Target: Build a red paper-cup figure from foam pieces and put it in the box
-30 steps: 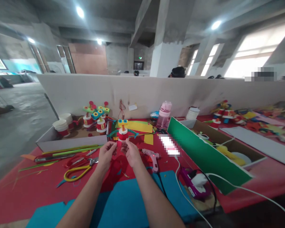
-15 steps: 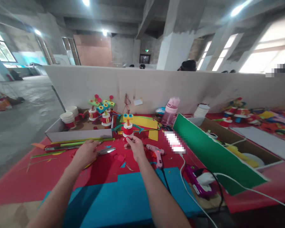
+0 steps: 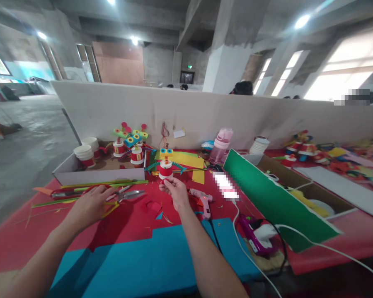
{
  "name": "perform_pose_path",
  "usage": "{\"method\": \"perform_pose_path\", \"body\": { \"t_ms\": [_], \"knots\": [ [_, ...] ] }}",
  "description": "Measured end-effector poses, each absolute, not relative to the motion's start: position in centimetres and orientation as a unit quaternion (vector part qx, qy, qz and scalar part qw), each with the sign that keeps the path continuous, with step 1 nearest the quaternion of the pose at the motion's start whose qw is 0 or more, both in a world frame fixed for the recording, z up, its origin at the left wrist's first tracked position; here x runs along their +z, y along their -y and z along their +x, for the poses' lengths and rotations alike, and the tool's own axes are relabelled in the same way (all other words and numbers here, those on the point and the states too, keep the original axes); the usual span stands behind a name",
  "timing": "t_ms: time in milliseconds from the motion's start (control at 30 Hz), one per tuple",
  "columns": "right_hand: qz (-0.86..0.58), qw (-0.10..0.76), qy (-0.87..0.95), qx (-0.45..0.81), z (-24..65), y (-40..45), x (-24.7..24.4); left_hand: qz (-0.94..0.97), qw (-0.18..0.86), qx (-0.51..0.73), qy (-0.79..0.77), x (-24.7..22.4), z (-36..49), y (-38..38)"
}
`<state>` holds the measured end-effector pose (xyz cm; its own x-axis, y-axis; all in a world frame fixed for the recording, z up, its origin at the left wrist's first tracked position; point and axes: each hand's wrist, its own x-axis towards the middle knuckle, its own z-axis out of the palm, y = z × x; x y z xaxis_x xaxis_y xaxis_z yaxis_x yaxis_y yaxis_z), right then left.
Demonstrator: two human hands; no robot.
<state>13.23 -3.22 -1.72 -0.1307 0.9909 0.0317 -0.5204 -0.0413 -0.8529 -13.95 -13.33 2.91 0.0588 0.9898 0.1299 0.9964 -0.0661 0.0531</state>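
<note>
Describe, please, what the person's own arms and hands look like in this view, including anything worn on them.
Both forearms are bare up to the picture's lower edge: no sleeve shows on either. The left hand and the right hand wear no gloves, and no watch, bracelet or ring can be made out. No cables, straps or markings show on the arms. The left arm enters from the lower left corner, the right from the bottom centre.

Both forearms are bare, with no sleeves, gloves or jewellery.

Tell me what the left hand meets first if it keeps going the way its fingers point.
Likely the scissors: the left hand lies over their handles, fingers pointing along the blades. Depth is unclear.
</note>
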Motion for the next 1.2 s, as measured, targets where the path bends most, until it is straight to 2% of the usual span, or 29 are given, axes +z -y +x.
{"method": "perform_pose_path", "body": {
  "t_ms": [100,233,300,467,667,833,1200],
  "knots": [
    [-0.317,0.584,0.379,0.644,13.4,3.2,-1.4,-0.722,0.027,-0.129,0.679,3.8,-14.8,13.4],
    [-0.322,0.578,0.383,0.645,13.4,3.5,-0.9,-0.708,-0.090,-0.268,0.648,2.6,-12.9,11.7],
    [-0.321,0.577,0.388,0.643,13.4,3.6,-0.7,-0.707,-0.102,-0.285,0.639,1.8,-10.6,10.6],
    [-0.327,0.575,0.412,0.627,13.6,3.4,-0.7,-0.757,-0.045,-0.197,0.621,1.1,-5.7,9.0],
    [-0.348,0.565,0.449,0.598,13.8,3.2,-0.9,-0.756,0.018,-0.086,0.649,0.5,-6.0,10.0],
    [-0.343,0.561,0.471,0.588,13.7,3.6,-0.8,-0.761,0.034,-0.084,0.643,0.2,-6.9,10.9],
    [-0.343,0.534,0.489,0.598,13.5,4.1,-0.6,-0.757,-0.017,-0.082,0.648,0.3,-6.5,11.1]
  ]
}}
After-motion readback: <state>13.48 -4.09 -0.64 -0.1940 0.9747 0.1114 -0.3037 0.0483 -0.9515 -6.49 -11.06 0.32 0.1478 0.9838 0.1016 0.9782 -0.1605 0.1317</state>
